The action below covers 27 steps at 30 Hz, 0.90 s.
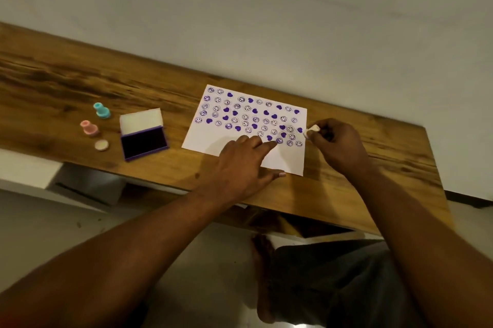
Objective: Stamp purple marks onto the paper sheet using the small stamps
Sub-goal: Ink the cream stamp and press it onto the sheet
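A white paper sheet [210, 138] lies on the wooden table [80, 79], covered with several rows of purple smiley and heart marks. My left hand [240, 165] rests flat on the sheet's near edge, fingers spread, index fingertip by the lowest marks. My right hand [338, 143] is at the sheet's right edge, pinching a small white stamp [312, 130] just off the paper. An open purple ink pad [144, 141] with its white lid raised sits left of the sheet.
Left of the ink pad stand a teal stamp [102, 110], a pink stamp [89, 128] and a small round cap [101, 145]. A wall runs behind the table. My legs and bare foot [264, 274] show below the table's near edge.
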Available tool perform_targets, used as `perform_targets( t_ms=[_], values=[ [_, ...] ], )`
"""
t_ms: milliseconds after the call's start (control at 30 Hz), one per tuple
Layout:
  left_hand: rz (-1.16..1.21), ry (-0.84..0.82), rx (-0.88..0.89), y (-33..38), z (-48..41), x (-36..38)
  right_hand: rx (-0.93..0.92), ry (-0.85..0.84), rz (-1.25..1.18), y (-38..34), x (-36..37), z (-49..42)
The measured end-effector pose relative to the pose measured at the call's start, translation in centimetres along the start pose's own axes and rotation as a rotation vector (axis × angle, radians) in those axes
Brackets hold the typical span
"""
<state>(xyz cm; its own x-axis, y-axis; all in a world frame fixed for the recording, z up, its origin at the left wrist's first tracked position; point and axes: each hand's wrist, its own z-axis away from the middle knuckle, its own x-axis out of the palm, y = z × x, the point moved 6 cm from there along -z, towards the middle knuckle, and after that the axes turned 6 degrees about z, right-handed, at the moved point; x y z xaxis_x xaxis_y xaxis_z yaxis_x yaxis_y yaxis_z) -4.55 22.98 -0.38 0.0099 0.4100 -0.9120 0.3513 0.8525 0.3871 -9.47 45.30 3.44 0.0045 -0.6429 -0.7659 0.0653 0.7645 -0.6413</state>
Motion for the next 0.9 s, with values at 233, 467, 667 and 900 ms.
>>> perform_targets(
  t_ms=[233,467,667,900],
  values=[
    [-0.014,-0.002,-0.076,-1.9,-1.0,-0.3,-0.062,-0.056,0.11,-1.1,2.2,-1.5],
    [-0.288,0.005,-0.199,-7.0,1.0,-4.3,-0.178,-0.072,0.115,-4.6,5.0,-2.9],
    [-0.312,-0.178,-0.336,-10.5,5.5,-4.5,-0.269,-0.082,0.047,-9.1,8.3,-3.4],
    [-0.215,-0.202,-0.331,-10.2,6.1,-3.2,-0.374,-0.12,0.072,-13.9,13.0,-2.9]
  ],
)
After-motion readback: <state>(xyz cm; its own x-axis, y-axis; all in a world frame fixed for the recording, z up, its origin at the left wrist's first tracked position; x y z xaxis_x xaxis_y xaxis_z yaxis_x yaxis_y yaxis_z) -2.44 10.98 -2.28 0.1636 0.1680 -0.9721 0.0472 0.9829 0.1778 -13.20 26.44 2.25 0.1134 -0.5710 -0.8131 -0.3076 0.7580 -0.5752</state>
